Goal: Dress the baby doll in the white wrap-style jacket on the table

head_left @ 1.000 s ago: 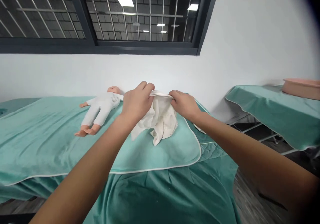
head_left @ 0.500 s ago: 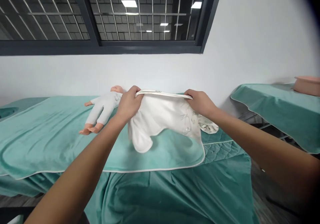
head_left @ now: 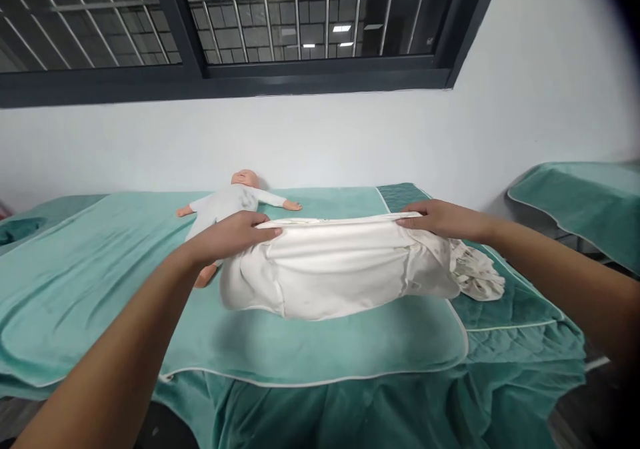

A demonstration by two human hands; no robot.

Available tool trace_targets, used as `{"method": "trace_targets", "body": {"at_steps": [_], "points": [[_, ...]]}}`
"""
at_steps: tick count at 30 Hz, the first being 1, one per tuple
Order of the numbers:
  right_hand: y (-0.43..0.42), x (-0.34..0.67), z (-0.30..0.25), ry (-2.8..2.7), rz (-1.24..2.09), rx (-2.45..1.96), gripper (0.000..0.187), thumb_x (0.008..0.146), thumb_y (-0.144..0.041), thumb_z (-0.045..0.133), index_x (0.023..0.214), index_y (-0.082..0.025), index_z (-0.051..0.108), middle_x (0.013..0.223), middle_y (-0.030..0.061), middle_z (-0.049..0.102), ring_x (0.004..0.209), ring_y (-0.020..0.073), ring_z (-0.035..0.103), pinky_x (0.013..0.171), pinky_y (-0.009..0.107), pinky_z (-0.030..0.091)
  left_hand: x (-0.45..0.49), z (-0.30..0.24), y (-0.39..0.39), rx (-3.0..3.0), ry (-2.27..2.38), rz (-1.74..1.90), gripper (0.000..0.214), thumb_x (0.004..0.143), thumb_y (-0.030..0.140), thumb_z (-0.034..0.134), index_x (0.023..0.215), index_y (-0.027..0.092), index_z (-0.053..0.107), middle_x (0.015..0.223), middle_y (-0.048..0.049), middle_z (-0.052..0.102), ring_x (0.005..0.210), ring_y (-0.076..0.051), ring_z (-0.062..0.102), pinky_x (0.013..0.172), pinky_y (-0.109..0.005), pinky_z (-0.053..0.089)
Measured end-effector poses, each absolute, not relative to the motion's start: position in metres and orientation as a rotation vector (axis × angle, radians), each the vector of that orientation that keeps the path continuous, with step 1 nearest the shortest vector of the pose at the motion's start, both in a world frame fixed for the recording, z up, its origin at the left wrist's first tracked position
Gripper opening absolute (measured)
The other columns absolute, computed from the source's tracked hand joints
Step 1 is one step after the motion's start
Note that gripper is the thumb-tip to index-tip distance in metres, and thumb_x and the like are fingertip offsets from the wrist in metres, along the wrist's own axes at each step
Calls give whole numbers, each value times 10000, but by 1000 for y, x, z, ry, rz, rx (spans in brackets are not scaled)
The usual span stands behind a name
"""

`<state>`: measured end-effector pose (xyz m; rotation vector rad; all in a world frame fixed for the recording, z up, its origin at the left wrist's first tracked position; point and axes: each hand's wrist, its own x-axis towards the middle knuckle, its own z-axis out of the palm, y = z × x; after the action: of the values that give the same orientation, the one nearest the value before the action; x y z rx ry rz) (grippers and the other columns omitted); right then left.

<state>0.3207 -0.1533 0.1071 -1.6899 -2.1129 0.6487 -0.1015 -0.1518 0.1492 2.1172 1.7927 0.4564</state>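
Observation:
A white piece of baby clothing (head_left: 325, 269) is stretched between my two hands, above the light green cover on the bed. My left hand (head_left: 233, 237) pinches its upper edge at the left end. At the right end, my right hand (head_left: 435, 219) grips the same edge. The cloth hangs in folds below; its exact cut cannot be made out. Behind my left hand a baby doll (head_left: 225, 202) in a white suit lies on its back, arms spread, one leg partly hidden by my hand and forearm.
A crumpled patterned cloth (head_left: 477, 272) lies right of the garment on a dark green quilted cover (head_left: 515, 302). The light green cover (head_left: 125, 255) spreads leftward. Another green-covered surface (head_left: 585, 195) stands at the right. A white wall (head_left: 310, 142) and barred window (head_left: 300, 15) are behind.
The garment has been pulled wider and now hangs more level and lower in view. My hands have moved farther apart. The view has shifted, showing more of the doll.

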Motion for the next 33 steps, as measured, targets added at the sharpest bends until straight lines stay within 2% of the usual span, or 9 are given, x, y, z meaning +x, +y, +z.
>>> {"method": "trace_targets", "body": {"at_steps": [3,7,10,12,14,17,20,25,33], "points": [[-125,314,105,-2208,679,-1778,426,848,-628,570,907,-246,749,996,57,746,884,254,692,717,321,510,-100,143,-119,2105,1787,168,548,730,732,555,881,242,750,936,-91,752,836,-285,691,706,-335,504],[-81,293,77,-2144,298,-1963,383,856,-536,592,993,-208,733,1070,101,729,956,273,671,784,339,485,-80,113,-70,2229,2047,164,519,809,638,516,1003,200,715,1145,-148,709,1063,-343,650,868,-404,494],[-68,265,43,-1960,95,-2086,425,918,-451,522,1196,-152,641,1157,170,681,1032,306,638,828,381,470,-58,76,-52,2231,2221,301,428,908,464,452,1160,174,640,1158,-177,681,1083,-345,640,884,-445,497],[-73,242,19,-1916,-45,-2075,424,916,-323,524,1289,-123,561,1324,209,580,1193,340,542,929,429,432,-43,49,-56,2289,2259,482,420,897,368,499,1241,142,581,1258,-195,619,1176,-355,580,935,-460,483],[-84,218,-4,-2044,-190,-1881,407,897,-220,519,1292,-128,549,1394,183,526,1260,327,476,1012,428,392,-29,22,-67,2423,2054,699,389,910,277,480,1268,146,558,1313,-157,589,1233,-306,535,1023,-421,448],[-97,186,-28,-2189,-76,-1680,394,906,-120,426,1276,-170,553,1375,129,546,1230,266,498,1052,377,370,-10,-10,-81,2397,1693,787,345,930,199,416,1232,169,579,1300,-101,612,1223,-210,551,1063,-317,431],[-94,166,-39,-2108,66,-1798,404,880,-62,380,1215,-172,576,1289,134,598,1186,273,531,1018,387,395,0,-28,-77,2262,1725,697,345,897,167,447,1203,140,602,1257,-133,640,1197,-234,578,1037,-341,455],[-74,159,-43,-1893,63,-1986,306,893,-158,426,1156,-131,580,1238,206,608,1175,332,534,991,449,416,0,-36,-52,2197,1886,683,381,870,128,449,1225,84,578,1345,-196,574,1346,-277,467,1143,-409,354],[-72,168,-43,-1719,-56,-2001,452,939,-282,410,1343,-90,480,1449,217,457,1323,387,401,1005,488,432,-2,-38,-43,2082,2033,702,525,930,237,421,1415,36,421,1551,-250,364,1478,-314,313,1194,-422,306]]}}
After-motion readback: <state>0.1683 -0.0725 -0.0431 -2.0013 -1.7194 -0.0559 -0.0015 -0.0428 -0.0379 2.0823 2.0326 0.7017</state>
